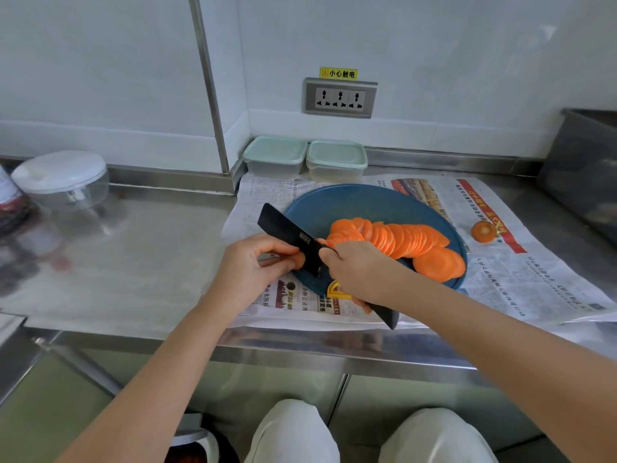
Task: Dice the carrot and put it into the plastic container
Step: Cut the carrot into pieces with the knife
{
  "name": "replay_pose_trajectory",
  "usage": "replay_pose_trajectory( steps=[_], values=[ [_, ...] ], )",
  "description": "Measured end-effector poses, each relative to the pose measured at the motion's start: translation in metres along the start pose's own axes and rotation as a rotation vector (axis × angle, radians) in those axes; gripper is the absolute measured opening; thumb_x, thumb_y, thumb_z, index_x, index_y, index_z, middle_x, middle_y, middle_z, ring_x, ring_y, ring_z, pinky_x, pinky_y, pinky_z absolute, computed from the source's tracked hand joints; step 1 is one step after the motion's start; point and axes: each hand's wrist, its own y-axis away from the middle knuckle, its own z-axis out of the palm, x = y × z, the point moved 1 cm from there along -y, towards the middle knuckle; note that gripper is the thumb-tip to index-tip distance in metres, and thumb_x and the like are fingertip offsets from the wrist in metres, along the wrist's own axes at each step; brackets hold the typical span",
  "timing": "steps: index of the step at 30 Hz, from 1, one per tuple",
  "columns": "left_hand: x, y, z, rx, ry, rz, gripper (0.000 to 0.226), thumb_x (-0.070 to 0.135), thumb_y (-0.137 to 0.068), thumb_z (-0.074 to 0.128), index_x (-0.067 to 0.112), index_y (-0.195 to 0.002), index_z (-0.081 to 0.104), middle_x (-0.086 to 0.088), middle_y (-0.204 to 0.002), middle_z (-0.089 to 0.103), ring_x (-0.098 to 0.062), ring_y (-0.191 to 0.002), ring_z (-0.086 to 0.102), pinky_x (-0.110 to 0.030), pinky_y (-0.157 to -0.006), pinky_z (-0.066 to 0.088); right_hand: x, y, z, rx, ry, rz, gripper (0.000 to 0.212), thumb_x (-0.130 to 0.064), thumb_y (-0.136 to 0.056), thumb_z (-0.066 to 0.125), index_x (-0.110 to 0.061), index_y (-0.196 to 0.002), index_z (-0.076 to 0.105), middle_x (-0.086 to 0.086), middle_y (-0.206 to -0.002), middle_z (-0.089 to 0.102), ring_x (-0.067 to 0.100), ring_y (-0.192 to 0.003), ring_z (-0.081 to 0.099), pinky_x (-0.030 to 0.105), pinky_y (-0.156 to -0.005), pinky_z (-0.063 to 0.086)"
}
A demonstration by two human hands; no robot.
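The carrot slices (400, 240) lay fanned on the blue plate (367, 202), the row running rightward from both hands; the right hand (360, 272), nearer, gripped the knife (287, 233); the left hand (253, 269) pinched a carrot piece (299, 261) against the blade.

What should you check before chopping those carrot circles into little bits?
1. Firm hold on the knife: ok, the right hand grips its handle.
2. The left hand clear of the blade: not ok, its fingers pinch the blade.
3. The carrot slices on the blue board: ok.
4. The plastic containers open and ready: not ok, both lids are on.
5. The blue board steady on the newspaper: cannot tell.
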Motion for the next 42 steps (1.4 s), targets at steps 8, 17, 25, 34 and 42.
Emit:
replay_pose_trajectory(
  steps=[8, 17, 25, 34, 42],
  values=[
    [-0.003, -0.002, 0.003, 0.038, -0.028, -0.111, 0.020, 0.014, -0.072, 0.080, 0.025, -0.085, 0.070, 0.008, -0.084, 0.073, -0.005, -0.081, 0.069, -0.018, -0.078, 0.054, -0.004, 0.012, -0.018, -0.049, -0.193, 0.077, 0.037, -0.023, -0.105, 0.024, -0.018, -0.072, 0.039, 0.009, -0.061, 0.046, 0.021, -0.044, 0.049, 0.036, -0.051, 0.050],
    [-0.003, -0.001, 0.006, -0.002, -0.027, -0.078, 0.020, 0.007, -0.075, 0.076, 0.022, -0.086, 0.070, 0.006, -0.089, 0.073, -0.004, -0.089, 0.067, -0.028, -0.088, 0.054, -0.001, 0.019, -0.023, -0.062, -0.152, 0.059, 0.037, -0.029, -0.105, 0.028, -0.012, -0.077, 0.045, 0.012, -0.058, 0.049, 0.022, -0.043, 0.047, 0.033, -0.047, 0.046],
    [-0.005, 0.000, 0.006, 0.019, -0.025, -0.083, 0.016, 0.009, -0.074, 0.078, 0.015, -0.088, 0.073, 0.001, -0.087, 0.074, -0.011, -0.083, 0.070, -0.036, -0.084, 0.057, -0.003, 0.029, -0.034, 0.002, -0.094, -0.018, 0.039, -0.031, -0.104, 0.024, -0.010, -0.095, 0.055, 0.002, -0.064, 0.047, 0.011, -0.043, 0.049, 0.031, -0.048, 0.043],
    [-0.003, 0.001, 0.007, 0.021, 0.017, -0.088, 0.014, 0.005, -0.074, 0.076, 0.015, -0.085, 0.073, 0.003, -0.085, 0.074, -0.008, -0.082, 0.071, -0.028, -0.082, 0.057, -0.004, 0.029, -0.024, -0.043, -0.098, -0.001, 0.038, -0.026, -0.105, 0.025, -0.011, -0.081, 0.051, 0.006, -0.060, 0.046, 0.014, -0.042, 0.044, 0.028, -0.045, 0.041],
    [-0.008, 0.000, 0.005, 0.005, -0.002, -0.090, 0.014, 0.005, -0.076, 0.076, 0.012, -0.088, 0.075, 0.000, -0.089, 0.075, -0.011, -0.083, 0.071, -0.036, -0.085, 0.057, -0.008, 0.028, -0.017, 0.031, 0.004, 0.007, 0.031, -0.025, -0.105, 0.023, -0.011, -0.095, 0.049, 0.000, -0.069, 0.042, 0.015, -0.060, 0.045, 0.029, -0.057, 0.042]
  ],
)
